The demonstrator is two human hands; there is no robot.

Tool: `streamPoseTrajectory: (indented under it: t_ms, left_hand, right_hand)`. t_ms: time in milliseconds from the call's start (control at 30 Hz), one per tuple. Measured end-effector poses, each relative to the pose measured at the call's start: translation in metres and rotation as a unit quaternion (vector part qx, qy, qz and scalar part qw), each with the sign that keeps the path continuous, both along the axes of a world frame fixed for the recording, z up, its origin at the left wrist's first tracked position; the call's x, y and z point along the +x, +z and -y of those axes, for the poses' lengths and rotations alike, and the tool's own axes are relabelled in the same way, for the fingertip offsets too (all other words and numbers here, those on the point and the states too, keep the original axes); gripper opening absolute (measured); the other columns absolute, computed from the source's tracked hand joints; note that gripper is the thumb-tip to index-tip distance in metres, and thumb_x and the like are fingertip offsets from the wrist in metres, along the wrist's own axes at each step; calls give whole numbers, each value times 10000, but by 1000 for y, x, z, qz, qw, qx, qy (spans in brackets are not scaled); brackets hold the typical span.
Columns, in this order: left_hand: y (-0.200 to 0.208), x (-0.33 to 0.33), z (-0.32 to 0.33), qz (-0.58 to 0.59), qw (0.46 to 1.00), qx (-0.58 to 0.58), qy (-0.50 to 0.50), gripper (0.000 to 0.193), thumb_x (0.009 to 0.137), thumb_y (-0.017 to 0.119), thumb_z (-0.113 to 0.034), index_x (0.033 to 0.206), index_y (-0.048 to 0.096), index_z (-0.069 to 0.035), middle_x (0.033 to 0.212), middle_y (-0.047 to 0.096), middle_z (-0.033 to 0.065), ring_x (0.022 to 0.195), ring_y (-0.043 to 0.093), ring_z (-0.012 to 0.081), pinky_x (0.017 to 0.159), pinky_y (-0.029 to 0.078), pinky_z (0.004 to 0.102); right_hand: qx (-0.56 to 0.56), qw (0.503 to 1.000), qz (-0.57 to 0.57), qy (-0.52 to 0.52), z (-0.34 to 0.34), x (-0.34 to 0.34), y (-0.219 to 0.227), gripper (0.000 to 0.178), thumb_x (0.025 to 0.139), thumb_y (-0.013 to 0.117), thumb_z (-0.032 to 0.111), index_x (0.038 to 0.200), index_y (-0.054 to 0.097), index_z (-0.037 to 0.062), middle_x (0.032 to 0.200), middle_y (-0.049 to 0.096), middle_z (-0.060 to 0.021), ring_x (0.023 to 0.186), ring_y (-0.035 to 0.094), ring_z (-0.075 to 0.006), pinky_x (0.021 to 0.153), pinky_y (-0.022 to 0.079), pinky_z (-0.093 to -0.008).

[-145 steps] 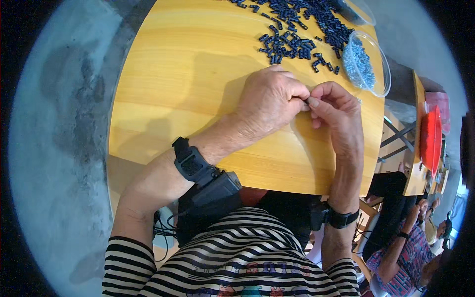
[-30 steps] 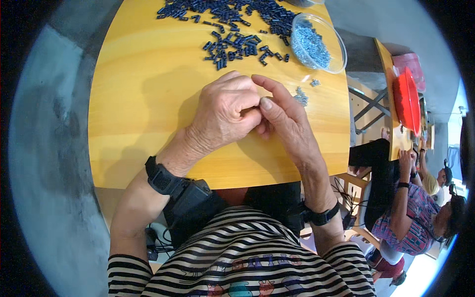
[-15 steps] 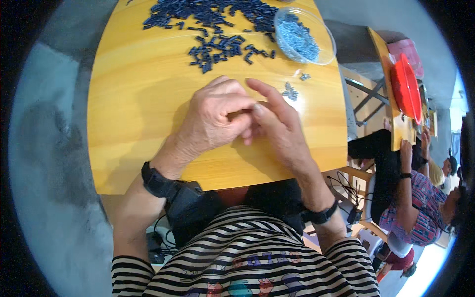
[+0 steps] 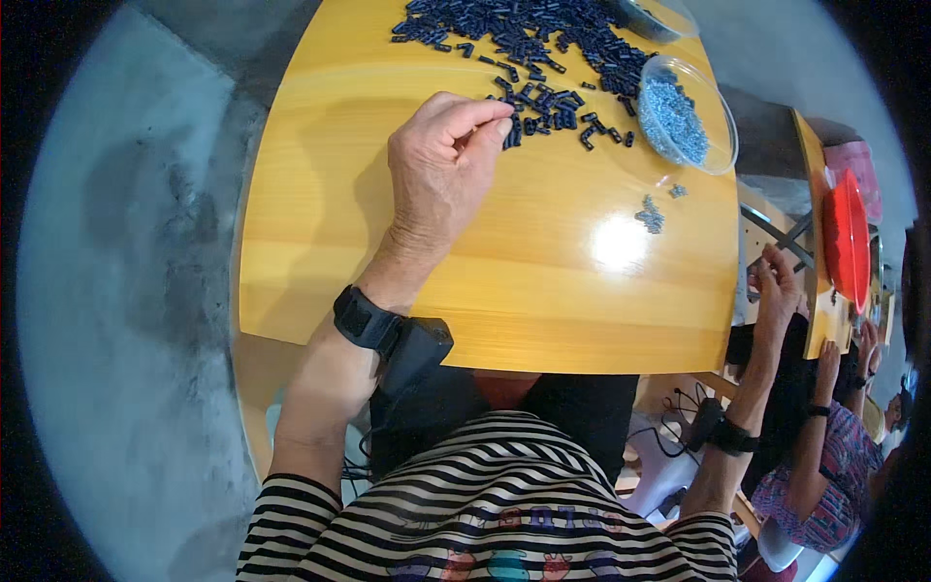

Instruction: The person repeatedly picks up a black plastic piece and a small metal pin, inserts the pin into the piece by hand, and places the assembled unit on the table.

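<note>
My left hand is over the table with thumb and forefinger pressed together. Its fingertips meet the near edge of a loose group of small black plastic pieces; whether one is in the pinch I cannot make out. Beyond the table's right edge, my right hand is raised with its fingers drawn together, and anything between them is too small to see. Small silvery metal parts fill a clear round tub at the right. A little heap of the same parts lies on the tabletop, with a smaller cluster beside it.
A large spread of black pieces covers the far side of the yellow table. Another clear bowl stands at the far right. On a neighbouring table sits a red basin, with a seated person near it. Cables hang below.
My hands were together over the table's middle and have parted. The left has gone forward to the black pieces; the right has swung out past the right edge. The view has shifted.
</note>
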State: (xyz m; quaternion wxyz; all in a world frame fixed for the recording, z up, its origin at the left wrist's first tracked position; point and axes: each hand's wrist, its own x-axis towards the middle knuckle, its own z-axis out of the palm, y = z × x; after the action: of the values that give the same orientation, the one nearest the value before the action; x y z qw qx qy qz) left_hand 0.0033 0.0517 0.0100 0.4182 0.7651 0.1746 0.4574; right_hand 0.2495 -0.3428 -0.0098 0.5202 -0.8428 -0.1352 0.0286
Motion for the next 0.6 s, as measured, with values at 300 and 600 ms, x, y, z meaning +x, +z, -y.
streamPoseTrajectory:
  t_ms: [300, 600]
  left_hand:
    - [-16, -1, -9, -117, 993, -6, -1, 137, 739, 675, 2, 870, 687, -37, 773, 616, 26, 658, 566, 86, 605, 454, 204]
    - [-18, 3, -7, -193, 977, 89, 1, 173, 693, 714, -59, 863, 685, -42, 780, 626, 49, 610, 579, 137, 586, 472, 249]
  right_hand:
    - [-121, 992, 5, -30, 8, -2, -10, 400, 866, 593, 131, 1228, 506, -18, 1222, 523, -155, 955, 585, -185, 737, 522, -284]
    - [-12, 995, 77, 62, -81, -93, 48, 241, 854, 575, 6, 1091, 615, 0, 1050, 625, -102, 929, 593, -163, 797, 480, -261]
